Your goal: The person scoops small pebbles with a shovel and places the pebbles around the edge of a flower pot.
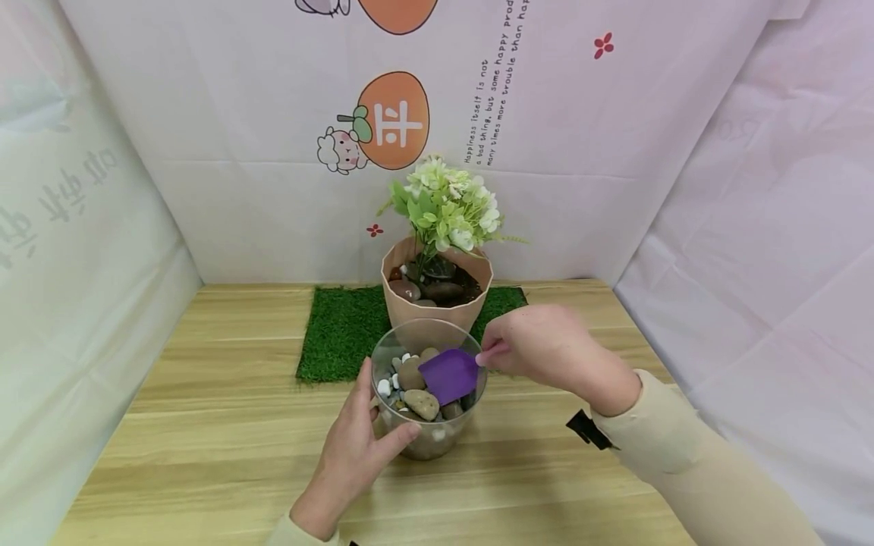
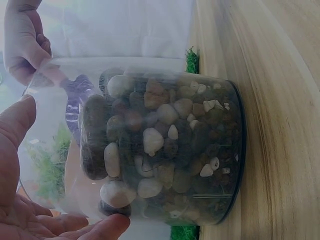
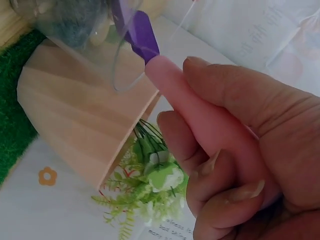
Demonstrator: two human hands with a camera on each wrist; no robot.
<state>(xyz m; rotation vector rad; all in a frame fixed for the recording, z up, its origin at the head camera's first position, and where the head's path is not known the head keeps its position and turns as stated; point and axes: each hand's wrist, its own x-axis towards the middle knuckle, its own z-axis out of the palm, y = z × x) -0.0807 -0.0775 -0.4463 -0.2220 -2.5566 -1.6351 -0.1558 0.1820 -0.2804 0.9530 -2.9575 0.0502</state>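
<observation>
A clear container (image 2: 222, 150) filled with grey, brown and white stones (image 1: 421, 404) stands on the table. My left hand (image 1: 362, 440) holds it from the left, thumb at the front of the rim and fingers around the side. In my right hand (image 1: 546, 345) is a small shovel with a purple blade (image 1: 451, 375) and a pink handle (image 3: 200, 107). The fingers curl round that handle, and the thumb lies along it. The blade reaches inside the container, over the stones at its right side. No stones show on the blade in the head view.
Right behind the container stands a peach flowerpot (image 1: 437, 315) with white-green flowers (image 1: 454, 205) and dark stones inside. Under the pot lies a green turf mat (image 1: 341, 334) on the wooden table (image 1: 225, 425). White printed cloth (image 1: 259, 114) hangs at the back and sides.
</observation>
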